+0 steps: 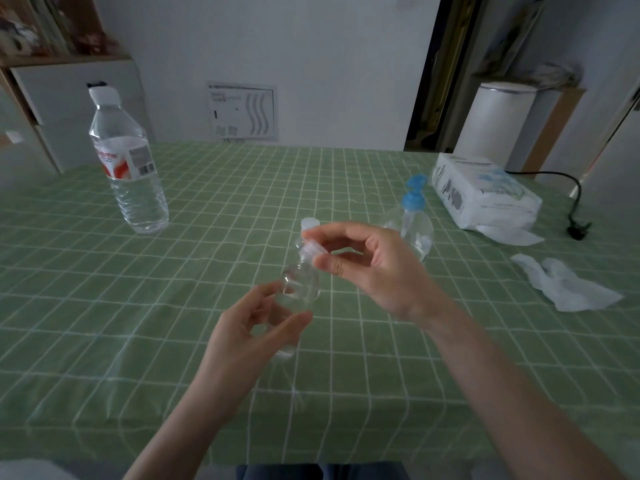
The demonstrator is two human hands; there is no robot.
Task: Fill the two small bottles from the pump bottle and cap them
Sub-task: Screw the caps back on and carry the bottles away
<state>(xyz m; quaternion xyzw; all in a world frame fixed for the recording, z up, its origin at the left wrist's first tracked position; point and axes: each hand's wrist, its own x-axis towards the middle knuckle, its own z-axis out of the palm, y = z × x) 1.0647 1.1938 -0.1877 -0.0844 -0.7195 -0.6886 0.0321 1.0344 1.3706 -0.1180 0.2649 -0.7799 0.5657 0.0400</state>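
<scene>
Domestic room, by the look of it: a soft green cloth with a white grid (pixel 207 341) is covering the table. A wooden shelf crammed with books (pixel 52 29) is standing at far left above white drawer fronts (pixel 69 105). A white soft pack of paper tissues (pixel 485 199) is lying on the cloth, a black power cable (pixel 554 174) trailing behind it, a tall white cylindrical container (pixel 498 123) standing beyond — household clutter.

Water bottle (pixel 130 168) far left; tissue pack (pixel 485 195), crumpled tissue (pixel 568 289) at right
</scene>
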